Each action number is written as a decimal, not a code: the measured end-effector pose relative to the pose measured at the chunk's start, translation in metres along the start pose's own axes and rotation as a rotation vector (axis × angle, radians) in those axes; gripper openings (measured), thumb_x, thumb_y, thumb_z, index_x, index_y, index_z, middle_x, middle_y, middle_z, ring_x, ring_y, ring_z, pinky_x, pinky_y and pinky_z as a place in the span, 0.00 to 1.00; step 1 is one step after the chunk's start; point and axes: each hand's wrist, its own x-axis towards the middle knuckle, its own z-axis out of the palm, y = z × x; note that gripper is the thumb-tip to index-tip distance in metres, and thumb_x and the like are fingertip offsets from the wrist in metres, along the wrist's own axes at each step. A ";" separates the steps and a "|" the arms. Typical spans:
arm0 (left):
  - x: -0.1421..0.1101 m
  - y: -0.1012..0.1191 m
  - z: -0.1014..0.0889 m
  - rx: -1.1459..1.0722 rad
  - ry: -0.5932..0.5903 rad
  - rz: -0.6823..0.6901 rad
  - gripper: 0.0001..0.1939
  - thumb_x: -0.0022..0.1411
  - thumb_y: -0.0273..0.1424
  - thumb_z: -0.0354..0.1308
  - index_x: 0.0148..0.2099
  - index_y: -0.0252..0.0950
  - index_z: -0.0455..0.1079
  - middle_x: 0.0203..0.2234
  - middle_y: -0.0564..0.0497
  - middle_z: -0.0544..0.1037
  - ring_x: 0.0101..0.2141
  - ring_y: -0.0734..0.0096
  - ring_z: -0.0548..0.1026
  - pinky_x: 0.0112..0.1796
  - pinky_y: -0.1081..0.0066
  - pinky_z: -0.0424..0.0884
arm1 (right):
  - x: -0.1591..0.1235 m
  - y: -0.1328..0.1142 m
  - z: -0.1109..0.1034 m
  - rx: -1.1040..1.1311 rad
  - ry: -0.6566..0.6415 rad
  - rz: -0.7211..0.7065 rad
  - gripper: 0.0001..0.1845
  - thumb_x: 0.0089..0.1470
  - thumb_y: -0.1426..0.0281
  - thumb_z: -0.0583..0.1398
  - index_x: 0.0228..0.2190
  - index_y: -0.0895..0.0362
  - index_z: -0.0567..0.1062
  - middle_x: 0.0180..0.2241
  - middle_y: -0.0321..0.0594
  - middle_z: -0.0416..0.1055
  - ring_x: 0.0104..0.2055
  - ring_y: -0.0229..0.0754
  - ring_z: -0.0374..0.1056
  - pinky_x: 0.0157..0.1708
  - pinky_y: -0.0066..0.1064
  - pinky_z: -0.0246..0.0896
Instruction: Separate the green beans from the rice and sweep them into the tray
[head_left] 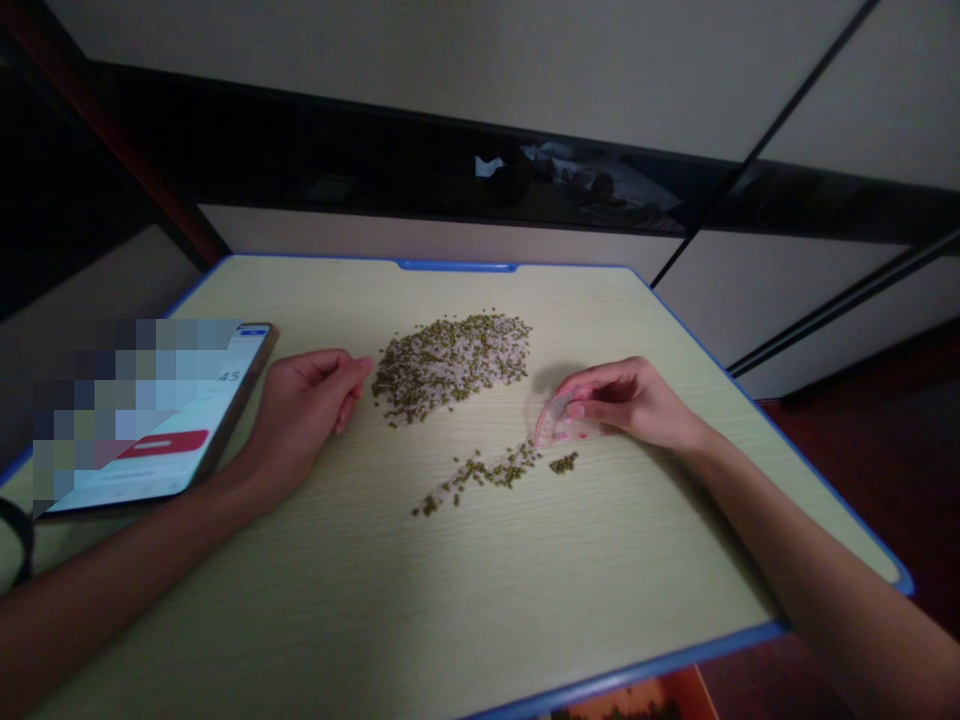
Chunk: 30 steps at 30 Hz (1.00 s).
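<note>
A pile of small green beans mixed with pale grains (pixel 454 360) lies in the middle of a light wooden table (pixel 480 580). A thin trail of green beans (pixel 487 472) runs below it. My right hand (pixel 630 400) pinches a clear pink protractor (pixel 559 422), its edge on the table beside the trail. My left hand (pixel 307 410) rests on the table left of the pile, fingers loosely curled, fingertips close to the beans and holding nothing.
A phone (pixel 161 420) with a lit screen lies at the table's left edge, close to my left wrist. The table has a blue rim (pixel 457 266). A dark wall panel runs behind it, and floor shows at right.
</note>
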 end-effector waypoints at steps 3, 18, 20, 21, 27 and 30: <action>0.000 0.001 0.001 0.007 0.008 0.000 0.16 0.49 0.32 0.55 0.13 0.37 0.58 0.05 0.60 0.58 0.11 0.84 0.54 0.16 0.77 0.50 | 0.000 -0.001 0.000 -0.010 0.020 0.005 0.12 0.37 0.71 0.67 0.28 0.63 0.79 0.18 0.35 0.69 0.18 0.30 0.58 0.17 0.23 0.50; 0.001 0.002 0.000 0.031 0.004 0.016 0.17 0.49 0.33 0.55 0.13 0.37 0.58 0.05 0.60 0.58 0.11 0.83 0.55 0.16 0.76 0.50 | 0.003 0.002 0.003 -0.038 0.040 -0.037 0.12 0.37 0.70 0.67 0.29 0.63 0.79 0.18 0.34 0.68 0.17 0.29 0.54 0.16 0.23 0.45; 0.000 0.002 0.000 0.023 0.003 0.019 0.17 0.49 0.33 0.55 0.13 0.37 0.58 0.05 0.60 0.58 0.11 0.83 0.55 0.16 0.76 0.50 | 0.003 0.002 0.001 -0.035 0.022 -0.034 0.13 0.37 0.70 0.67 0.29 0.63 0.79 0.18 0.35 0.69 0.18 0.30 0.57 0.17 0.24 0.48; 0.000 0.001 0.000 0.016 0.002 0.024 0.17 0.49 0.33 0.55 0.13 0.37 0.58 0.05 0.60 0.58 0.11 0.83 0.55 0.16 0.76 0.50 | 0.003 0.002 0.000 -0.031 0.009 -0.028 0.12 0.38 0.69 0.67 0.29 0.63 0.79 0.18 0.35 0.69 0.18 0.31 0.58 0.17 0.24 0.49; 0.000 0.000 0.001 0.016 0.003 0.026 0.17 0.50 0.31 0.56 0.13 0.37 0.59 0.05 0.60 0.59 0.11 0.83 0.55 0.16 0.75 0.50 | 0.000 -0.001 -0.002 -0.028 -0.050 -0.016 0.12 0.39 0.69 0.67 0.29 0.63 0.79 0.20 0.37 0.71 0.20 0.33 0.62 0.19 0.26 0.55; -0.001 0.001 0.001 0.018 -0.003 0.028 0.18 0.51 0.31 0.55 0.13 0.37 0.58 0.05 0.60 0.58 0.11 0.83 0.55 0.16 0.75 0.50 | 0.000 -0.001 -0.004 -0.036 -0.047 -0.022 0.12 0.39 0.69 0.67 0.29 0.63 0.79 0.20 0.37 0.71 0.20 0.33 0.63 0.19 0.25 0.56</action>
